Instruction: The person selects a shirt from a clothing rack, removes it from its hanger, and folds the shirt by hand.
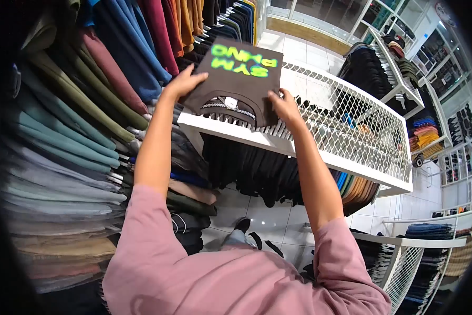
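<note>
both grips are closed on the folded shirt (241,79): left hand (186,81) pinches its left edge, right hand (284,105) its right. the shirt lies on the near corner of the white mesh rack (346,123). this looks like the setting-down step; the next move calls for squaring it flat before release.

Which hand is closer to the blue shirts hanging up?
Left. The left hand holds the folded shirt right beside the blue shirts; the right hand holds its other edge, away from them.
</note>
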Demonstrator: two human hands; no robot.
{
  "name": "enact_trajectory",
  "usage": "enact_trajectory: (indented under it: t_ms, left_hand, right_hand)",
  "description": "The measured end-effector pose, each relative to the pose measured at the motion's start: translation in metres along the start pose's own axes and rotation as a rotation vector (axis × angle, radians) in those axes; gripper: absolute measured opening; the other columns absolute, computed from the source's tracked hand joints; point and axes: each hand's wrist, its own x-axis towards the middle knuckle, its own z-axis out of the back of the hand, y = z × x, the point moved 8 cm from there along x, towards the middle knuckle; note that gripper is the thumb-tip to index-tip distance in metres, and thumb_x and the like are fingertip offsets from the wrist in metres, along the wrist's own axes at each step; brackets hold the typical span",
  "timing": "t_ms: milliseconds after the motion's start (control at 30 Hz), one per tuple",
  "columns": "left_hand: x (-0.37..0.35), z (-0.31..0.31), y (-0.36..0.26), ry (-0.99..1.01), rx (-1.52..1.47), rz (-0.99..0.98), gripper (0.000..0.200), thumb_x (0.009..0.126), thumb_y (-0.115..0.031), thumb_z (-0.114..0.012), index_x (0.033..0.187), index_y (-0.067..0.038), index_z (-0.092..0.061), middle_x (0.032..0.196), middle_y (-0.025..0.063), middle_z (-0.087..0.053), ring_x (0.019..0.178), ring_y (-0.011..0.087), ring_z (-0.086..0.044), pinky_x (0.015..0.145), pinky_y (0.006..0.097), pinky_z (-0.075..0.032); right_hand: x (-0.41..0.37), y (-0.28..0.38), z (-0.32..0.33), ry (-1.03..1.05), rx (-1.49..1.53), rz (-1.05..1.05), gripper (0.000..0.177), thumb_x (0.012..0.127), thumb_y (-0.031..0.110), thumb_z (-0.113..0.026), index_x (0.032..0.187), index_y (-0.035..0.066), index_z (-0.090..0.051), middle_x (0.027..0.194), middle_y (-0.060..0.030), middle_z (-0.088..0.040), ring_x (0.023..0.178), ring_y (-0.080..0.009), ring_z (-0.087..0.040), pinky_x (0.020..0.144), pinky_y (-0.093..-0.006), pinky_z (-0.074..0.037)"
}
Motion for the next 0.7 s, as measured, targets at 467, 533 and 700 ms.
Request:
enact_trajectory:
  t_ms: [467,533,700]
  left_hand:
    - [-0.06,0.004,0.031,-0.176,0.124,-0.122,0.062,0.096,-0.033,-0.067,0.15,-0.01,-0.049,0.14,0.0271,-0.06,0.127,0.0406,-0.06,0.107,0.0448,-0.047]
    - [-0.076,0.01,0.017,-0.249,0.204,-0.158,0.062,0.096,-0.036,-0.067,0.149,-0.011,-0.049,0.138,0.0272,-0.06,0.127,0.0409,-0.06,0.106,0.0456,-0.047]
    - [-0.09,0.008,0.008,-0.287,0.259,-0.167,0.055,0.096,-0.042,-0.067,0.14,-0.01,-0.058,0.133,0.0267,-0.064,0.12,0.0438,-0.062,0.101,0.0479,-0.049]
  right_hand:
    - [-0.064,0.01,-0.01,-0.222,-0.263,0.292,0.062,0.096,0.022,-0.062,0.149,0.0,-0.038,0.127,-0.0367,-0.062,0.119,-0.0517,-0.061,0.104,-0.0513,-0.047]
    - [-0.068,0.01,-0.01,-0.23,-0.277,0.296,0.062,0.097,0.022,-0.063,0.149,-0.001,-0.038,0.126,-0.0368,-0.063,0.119,-0.0518,-0.061,0.103,-0.0516,-0.047]
    - [-0.077,0.013,-0.007,-0.266,-0.331,0.322,0.059,0.097,0.022,-0.062,0.147,-0.002,-0.04,0.116,-0.0398,-0.065,0.11,-0.0541,-0.063,0.098,-0.0533,-0.049]
